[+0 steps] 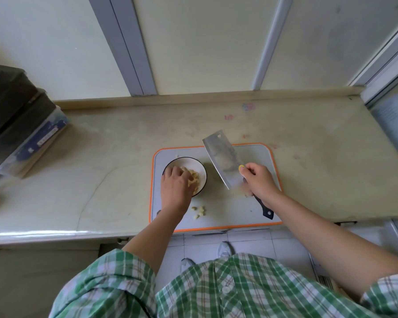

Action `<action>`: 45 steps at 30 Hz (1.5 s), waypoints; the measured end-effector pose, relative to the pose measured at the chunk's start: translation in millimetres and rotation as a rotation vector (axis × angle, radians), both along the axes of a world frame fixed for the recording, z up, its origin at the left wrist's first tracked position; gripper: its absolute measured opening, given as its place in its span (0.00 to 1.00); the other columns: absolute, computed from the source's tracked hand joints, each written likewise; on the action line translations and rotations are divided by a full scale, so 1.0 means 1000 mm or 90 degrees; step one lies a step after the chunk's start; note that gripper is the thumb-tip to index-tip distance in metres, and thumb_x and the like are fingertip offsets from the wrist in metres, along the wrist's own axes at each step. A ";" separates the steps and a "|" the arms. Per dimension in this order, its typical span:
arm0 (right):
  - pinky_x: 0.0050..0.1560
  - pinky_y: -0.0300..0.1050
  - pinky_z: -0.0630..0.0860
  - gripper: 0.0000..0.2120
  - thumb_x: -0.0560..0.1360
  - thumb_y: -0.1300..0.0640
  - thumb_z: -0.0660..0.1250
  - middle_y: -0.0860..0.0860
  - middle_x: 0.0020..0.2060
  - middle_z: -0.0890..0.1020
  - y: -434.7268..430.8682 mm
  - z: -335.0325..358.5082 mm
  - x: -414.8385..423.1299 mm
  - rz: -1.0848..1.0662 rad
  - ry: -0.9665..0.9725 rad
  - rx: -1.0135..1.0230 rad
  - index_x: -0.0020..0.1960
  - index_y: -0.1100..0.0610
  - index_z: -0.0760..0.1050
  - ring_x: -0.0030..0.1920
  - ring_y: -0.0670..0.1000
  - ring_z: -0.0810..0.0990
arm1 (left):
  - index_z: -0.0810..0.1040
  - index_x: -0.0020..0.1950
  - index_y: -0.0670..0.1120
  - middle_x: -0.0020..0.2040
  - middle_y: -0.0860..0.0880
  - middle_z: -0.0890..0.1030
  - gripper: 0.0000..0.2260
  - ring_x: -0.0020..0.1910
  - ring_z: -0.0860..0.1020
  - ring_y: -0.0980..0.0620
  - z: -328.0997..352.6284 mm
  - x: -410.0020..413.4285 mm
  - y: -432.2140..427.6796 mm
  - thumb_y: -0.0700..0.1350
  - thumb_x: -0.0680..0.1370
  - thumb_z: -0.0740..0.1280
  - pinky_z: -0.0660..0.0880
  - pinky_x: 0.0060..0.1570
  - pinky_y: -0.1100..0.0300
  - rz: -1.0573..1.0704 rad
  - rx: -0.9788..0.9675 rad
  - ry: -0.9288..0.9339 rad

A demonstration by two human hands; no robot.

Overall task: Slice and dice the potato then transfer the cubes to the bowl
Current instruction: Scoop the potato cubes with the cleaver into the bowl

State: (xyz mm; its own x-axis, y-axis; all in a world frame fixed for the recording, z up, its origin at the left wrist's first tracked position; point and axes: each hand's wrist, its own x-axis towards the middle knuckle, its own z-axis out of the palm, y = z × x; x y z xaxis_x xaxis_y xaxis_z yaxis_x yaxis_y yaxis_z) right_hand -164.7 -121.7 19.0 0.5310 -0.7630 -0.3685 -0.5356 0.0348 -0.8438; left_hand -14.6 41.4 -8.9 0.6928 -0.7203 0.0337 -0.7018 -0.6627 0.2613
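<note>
Transfer stage of the potato task, seen from the head camera. No whole potato or uncut slice is visible, so slicing and dicing look finished. The bowl [184, 159] stands on the left part of the cutting board [237, 211], which lies on the table [124, 145]. The bowl holds a heap of pale potato cubes [195, 176].

The left grip [175, 182] reaches over the bowl with its fingers bent down onto the heap. Whether it holds cubes or merely touches them cannot be told.

The right grip [259, 180] is closed round the handle of the cleaver [221, 157], thumb against the blade. The blade is lifted and tilted above the middle of the cutting board.

A few loose cubes [199, 212] lie on the cutting board near its front edge, just in front of the bowl. A blurred pale patch beneath the heel of the cleaver may be more pieces.

Judged stage: most cubes are in the bowl, and the stragglers on the cutting board have yet to be gathered.
</note>
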 end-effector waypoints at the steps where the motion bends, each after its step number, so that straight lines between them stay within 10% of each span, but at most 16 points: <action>1: 0.24 0.41 0.64 0.14 0.79 0.55 0.61 0.54 0.25 0.71 0.001 -0.001 -0.001 -0.002 -0.001 0.002 0.35 0.58 0.67 0.26 0.53 0.73 | 0.80 0.51 0.45 0.49 0.45 0.76 0.09 0.53 0.70 0.41 -0.001 -0.002 0.001 0.47 0.73 0.70 0.65 0.50 0.53 0.012 0.007 -0.016; 13: 0.24 0.41 0.64 0.12 0.80 0.55 0.60 0.59 0.29 0.74 0.010 -0.008 0.000 0.015 -0.006 0.027 0.41 0.61 0.71 0.20 0.43 0.71 | 0.74 0.59 0.44 0.64 0.40 0.70 0.20 0.61 0.62 0.43 -0.008 -0.008 0.030 0.50 0.71 0.71 0.57 0.59 0.51 0.098 -0.040 -0.077; 25: 0.24 0.41 0.65 0.13 0.80 0.55 0.60 0.52 0.25 0.71 0.017 -0.006 0.005 -0.014 -0.038 0.017 0.38 0.59 0.67 0.28 0.52 0.76 | 0.72 0.52 0.45 0.51 0.45 0.73 0.12 0.47 0.71 0.44 0.007 -0.017 0.052 0.46 0.70 0.64 0.69 0.44 0.53 0.035 -0.157 -0.074; 31: 0.25 0.42 0.63 0.14 0.79 0.55 0.60 0.54 0.26 0.73 0.016 -0.016 -0.020 -0.029 -0.019 0.033 0.37 0.58 0.67 0.25 0.53 0.69 | 0.68 0.47 0.46 0.38 0.51 0.75 0.12 0.36 0.74 0.47 0.001 -0.046 0.052 0.53 0.75 0.66 0.67 0.32 0.56 0.193 -0.199 0.087; 34: 0.25 0.41 0.64 0.13 0.79 0.54 0.60 0.56 0.27 0.75 0.022 -0.023 -0.032 -0.044 -0.008 0.046 0.37 0.57 0.68 0.25 0.53 0.68 | 0.64 0.55 0.47 0.40 0.46 0.79 0.21 0.39 0.78 0.43 -0.002 -0.042 0.049 0.62 0.74 0.63 0.74 0.40 0.53 0.465 -0.261 0.393; 37: 0.24 0.40 0.63 0.13 0.80 0.54 0.60 0.59 0.30 0.76 0.032 -0.027 -0.041 -0.061 0.002 0.048 0.37 0.56 0.68 0.21 0.49 0.68 | 0.64 0.63 0.38 0.43 0.37 0.81 0.21 0.31 0.79 0.43 -0.009 -0.030 0.037 0.53 0.79 0.61 0.75 0.27 0.58 0.524 -0.371 0.774; 40: 0.24 0.40 0.63 0.12 0.79 0.55 0.60 0.60 0.31 0.74 0.044 -0.029 -0.048 -0.059 0.015 0.034 0.39 0.57 0.67 0.19 0.42 0.69 | 0.65 0.64 0.31 0.40 0.37 0.80 0.16 0.27 0.79 0.45 -0.007 -0.021 0.027 0.38 0.79 0.54 0.79 0.29 0.56 0.500 -0.375 0.795; 45: 0.24 0.38 0.65 0.07 0.77 0.60 0.61 0.54 0.31 0.71 0.071 -0.029 -0.046 0.017 0.059 -0.020 0.41 0.58 0.67 0.25 0.43 0.76 | 0.67 0.56 0.43 0.28 0.46 0.81 0.09 0.30 0.81 0.43 0.005 -0.017 0.044 0.43 0.77 0.54 0.78 0.49 0.48 0.590 -0.406 0.657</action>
